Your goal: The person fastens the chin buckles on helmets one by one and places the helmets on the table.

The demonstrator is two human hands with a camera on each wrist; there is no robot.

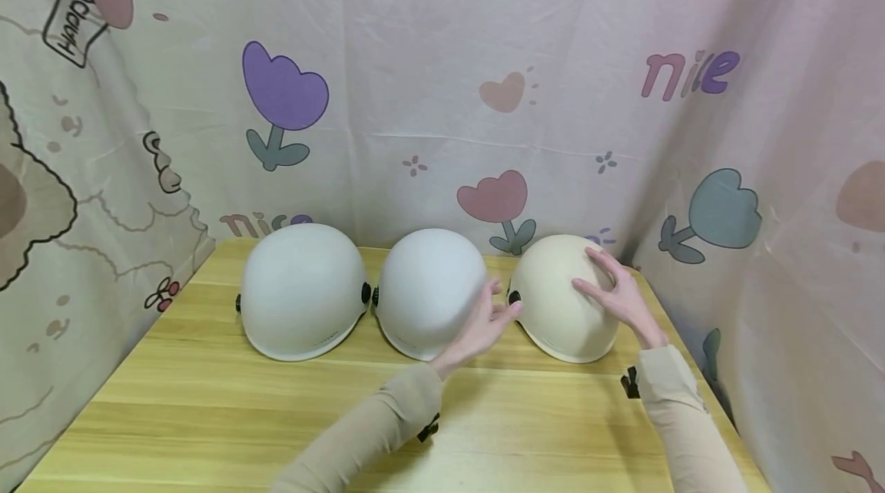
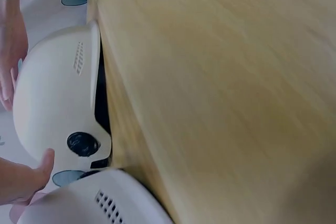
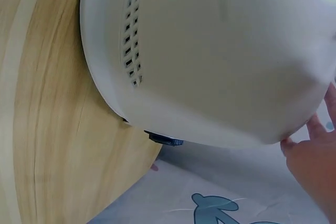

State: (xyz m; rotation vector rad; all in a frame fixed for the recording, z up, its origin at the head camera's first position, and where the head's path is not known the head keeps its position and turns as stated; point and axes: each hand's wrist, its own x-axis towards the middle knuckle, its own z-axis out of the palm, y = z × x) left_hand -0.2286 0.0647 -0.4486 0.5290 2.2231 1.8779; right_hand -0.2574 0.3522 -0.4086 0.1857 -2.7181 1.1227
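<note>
A cream helmet (image 1: 563,301) stands dome-up at the right of the table. My right hand (image 1: 618,295) touches its upper right side, fingers spread over the shell; in the right wrist view the fingertips meet the helmet's edge. Between the cream helmet and the middle white helmet (image 1: 432,286) is my left hand (image 1: 482,322), palm toward the cream one, with fingers loosely extended. The left wrist view has its thumb (image 2: 46,167) by the cream helmet's round black side knob (image 2: 83,144); whether they touch I cannot tell. The helmets' insides are hidden.
A third, greyish-white helmet (image 1: 300,293) stands at the left, its black knob close to the middle helmet's. All three line the back of the wooden table (image 1: 228,416). Behind and beside it hangs a printed curtain (image 1: 408,94).
</note>
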